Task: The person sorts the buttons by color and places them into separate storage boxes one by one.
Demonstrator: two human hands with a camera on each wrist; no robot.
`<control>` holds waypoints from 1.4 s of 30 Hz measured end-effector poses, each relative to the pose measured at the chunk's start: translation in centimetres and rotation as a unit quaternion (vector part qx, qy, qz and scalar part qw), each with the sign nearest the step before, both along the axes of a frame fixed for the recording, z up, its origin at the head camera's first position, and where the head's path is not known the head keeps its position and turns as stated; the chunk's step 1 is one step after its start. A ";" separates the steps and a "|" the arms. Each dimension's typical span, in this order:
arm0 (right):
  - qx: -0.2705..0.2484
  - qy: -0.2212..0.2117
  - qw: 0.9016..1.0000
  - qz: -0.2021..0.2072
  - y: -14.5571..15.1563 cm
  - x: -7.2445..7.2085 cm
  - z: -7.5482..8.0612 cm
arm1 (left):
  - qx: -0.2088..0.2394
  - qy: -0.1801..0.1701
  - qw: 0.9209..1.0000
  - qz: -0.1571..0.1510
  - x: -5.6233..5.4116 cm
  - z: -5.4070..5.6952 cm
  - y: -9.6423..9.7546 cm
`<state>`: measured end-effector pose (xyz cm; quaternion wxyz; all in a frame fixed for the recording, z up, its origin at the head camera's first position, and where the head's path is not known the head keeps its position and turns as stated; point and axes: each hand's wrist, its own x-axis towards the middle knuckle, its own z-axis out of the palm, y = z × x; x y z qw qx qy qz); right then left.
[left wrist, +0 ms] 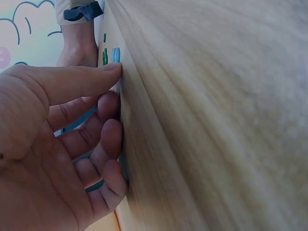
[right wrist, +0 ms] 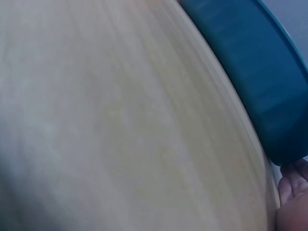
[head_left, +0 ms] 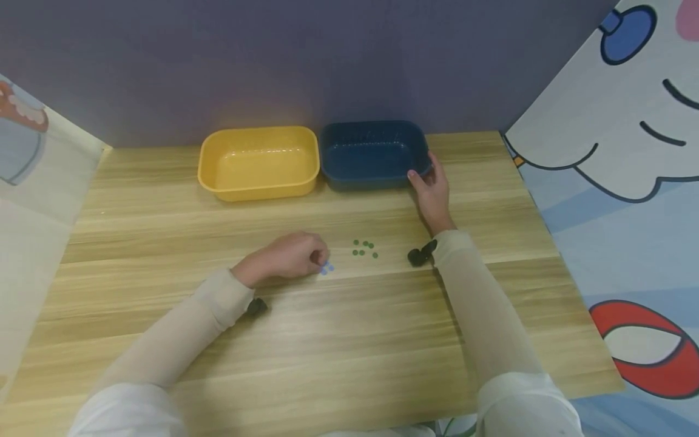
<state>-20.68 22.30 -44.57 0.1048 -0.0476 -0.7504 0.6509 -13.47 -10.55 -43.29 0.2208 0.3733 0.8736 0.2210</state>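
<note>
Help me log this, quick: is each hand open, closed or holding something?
Left hand: curled at the blue dots; whether it holds one can't be told.
Right hand: holding the blue bin by its corner.

Crosswise lane, blocked right.
I see room between yellow tray point(head_left: 259, 170) and left hand point(head_left: 290, 255); right hand point(head_left: 434, 199), against blue tray point(head_left: 371, 161), bars it.
</note>
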 end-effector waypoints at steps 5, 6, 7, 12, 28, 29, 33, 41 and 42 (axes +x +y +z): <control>0.005 0.000 1.000 0.001 0.1 -0.1 -0.2 | 0.003 -0.010 1.000 -0.002 0.1 0.3 0.0; 0.002 0.001 1.000 0.001 0.1 -0.2 -0.2 | 0.004 -0.010 1.000 -0.002 0.1 0.3 0.0; 0.000 0.003 1.000 0.002 0.1 -0.2 -0.3 | 0.005 -0.012 1.000 0.000 0.1 0.3 0.0; -0.006 0.004 1.000 0.004 0.1 -0.3 -0.4 | 0.018 -0.017 1.000 0.006 0.1 0.2 -0.1; -0.016 0.004 1.000 -0.003 0.5 -1.1 -1.8 | 0.048 -0.017 0.998 0.032 -0.8 0.2 -0.1; -0.014 0.006 1.000 -0.005 0.6 -1.4 -2.3 | 0.046 -0.016 0.998 0.033 -0.9 0.3 -0.1; -0.010 0.014 1.000 -0.012 0.8 -1.9 -3.3 | 0.046 -0.009 0.998 0.035 -0.9 0.6 0.1; -0.004 0.023 1.000 -0.015 0.7 -2.0 -3.5 | 0.043 -0.005 0.998 0.049 -1.4 0.7 0.3; -0.004 0.023 1.000 -0.015 0.7 -2.0 -3.5 | 0.043 -0.006 0.998 0.052 -1.4 0.7 0.3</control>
